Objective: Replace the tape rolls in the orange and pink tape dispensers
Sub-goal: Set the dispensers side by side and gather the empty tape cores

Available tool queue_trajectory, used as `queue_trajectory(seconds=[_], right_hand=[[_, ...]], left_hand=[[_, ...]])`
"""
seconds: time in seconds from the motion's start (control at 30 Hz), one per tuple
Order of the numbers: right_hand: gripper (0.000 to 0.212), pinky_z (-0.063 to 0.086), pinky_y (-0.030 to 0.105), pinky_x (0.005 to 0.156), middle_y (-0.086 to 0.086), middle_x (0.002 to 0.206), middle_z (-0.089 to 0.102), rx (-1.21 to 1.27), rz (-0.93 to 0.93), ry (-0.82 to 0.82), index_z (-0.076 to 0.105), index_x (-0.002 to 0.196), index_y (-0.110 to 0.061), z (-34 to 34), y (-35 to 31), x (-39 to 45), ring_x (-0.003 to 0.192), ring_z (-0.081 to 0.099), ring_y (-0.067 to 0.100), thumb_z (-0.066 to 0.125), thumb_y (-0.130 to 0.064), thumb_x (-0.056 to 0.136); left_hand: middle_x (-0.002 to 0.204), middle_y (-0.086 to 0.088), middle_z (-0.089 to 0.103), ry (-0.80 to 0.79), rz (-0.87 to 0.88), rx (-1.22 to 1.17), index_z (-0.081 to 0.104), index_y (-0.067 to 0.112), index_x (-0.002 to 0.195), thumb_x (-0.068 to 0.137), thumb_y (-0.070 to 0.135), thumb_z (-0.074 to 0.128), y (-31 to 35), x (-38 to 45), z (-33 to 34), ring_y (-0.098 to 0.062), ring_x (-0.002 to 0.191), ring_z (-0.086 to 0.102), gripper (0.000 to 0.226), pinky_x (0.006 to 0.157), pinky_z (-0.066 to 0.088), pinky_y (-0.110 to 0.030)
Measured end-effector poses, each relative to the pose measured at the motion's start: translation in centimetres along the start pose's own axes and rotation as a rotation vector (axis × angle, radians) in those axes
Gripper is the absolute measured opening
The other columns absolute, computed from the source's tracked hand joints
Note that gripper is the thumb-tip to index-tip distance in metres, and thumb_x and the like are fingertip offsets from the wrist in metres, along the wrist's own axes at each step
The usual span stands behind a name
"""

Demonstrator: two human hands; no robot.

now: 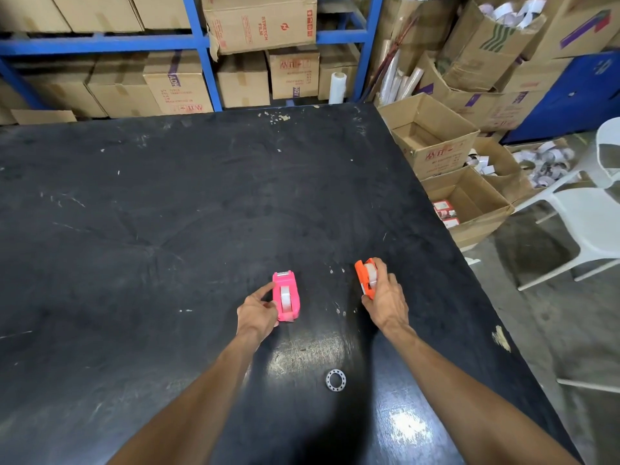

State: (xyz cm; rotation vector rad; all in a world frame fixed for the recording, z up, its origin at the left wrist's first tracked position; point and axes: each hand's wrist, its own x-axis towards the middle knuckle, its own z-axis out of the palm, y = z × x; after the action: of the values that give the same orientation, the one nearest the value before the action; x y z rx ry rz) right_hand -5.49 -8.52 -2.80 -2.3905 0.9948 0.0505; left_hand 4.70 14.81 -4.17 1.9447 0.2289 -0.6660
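Two dispensers sit on the black worktop (167, 213). The left hand (256, 312) pinches the pink dispenser (286, 297), which lies flat with a roll seated. Right of it, the right hand (385, 297) wraps the orange dispenser (365, 280), tilted on edge. Nearer than the pink dispenser lies a bare white ring (335, 379), likely a spent core. Both rolls look seated; next, probably checking the tape ends.
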Motion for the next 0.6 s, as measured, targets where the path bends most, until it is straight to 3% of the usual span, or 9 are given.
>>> queue_trajectory(seconds=[0.27, 0.4, 0.5, 0.6], right_hand=[[0.102, 0.047, 0.049, 0.099, 0.012, 0.136, 0.047, 0.051, 0.006, -0.053, 0.016, 0.153, -0.023, -0.5, 0.6, -0.1, 0.126, 0.048, 0.035, 0.081, -0.019, 0.076], [0.106, 0.048, 0.049, 0.100, 0.011, 0.139, 0.045, 0.030, -0.005, -0.040, 0.012, 0.154, -0.024, -1.4, 1.2, -0.5, 0.129, 0.046, 0.033, 0.082, -0.027, 0.075], [0.106, 0.042, 0.049, 0.106, 0.010, 0.139, 0.047, -0.008, -0.040, -0.025, 0.014, 0.154, -0.023, -2.0, 2.0, -1.2, 0.130, 0.045, 0.032, 0.082, -0.035, 0.074], [0.104, 0.037, 0.049, 0.106, 0.008, 0.140, 0.050, -0.020, -0.049, 0.003, 0.020, 0.151, -0.019, -2.7, 3.1, -2.2, 0.130, 0.045, 0.030, 0.083, -0.040, 0.071]], left_hand=[[0.081, -0.010, 0.072, -0.003, 0.004, 0.015, 0.056, 0.030, 0.136, 0.092, 0.004, 0.048, -0.1, -0.2, 0.1, -0.019, 0.072, 0.063, 0.052, 0.074, 0.060, -0.032], [0.094, -0.006, 0.071, 0.012, -0.047, -0.017, 0.045, 0.028, 0.144, 0.094, 0.014, 0.049, 0.0, -0.7, 0.1, -0.021, 0.075, 0.063, 0.051, 0.073, 0.059, -0.036], [0.110, -0.009, 0.066, 0.123, 0.045, 0.203, 0.053, 0.026, 0.130, 0.092, 0.021, 0.048, 0.4, -1.9, 0.4, -0.026, 0.081, 0.062, 0.039, 0.084, 0.054, -0.038], [0.099, -0.007, 0.063, 0.190, 0.268, 0.350, 0.060, 0.022, 0.105, 0.092, 0.027, 0.052, 1.2, -5.0, 1.5, -0.026, 0.085, 0.060, 0.016, 0.080, 0.049, -0.035]])
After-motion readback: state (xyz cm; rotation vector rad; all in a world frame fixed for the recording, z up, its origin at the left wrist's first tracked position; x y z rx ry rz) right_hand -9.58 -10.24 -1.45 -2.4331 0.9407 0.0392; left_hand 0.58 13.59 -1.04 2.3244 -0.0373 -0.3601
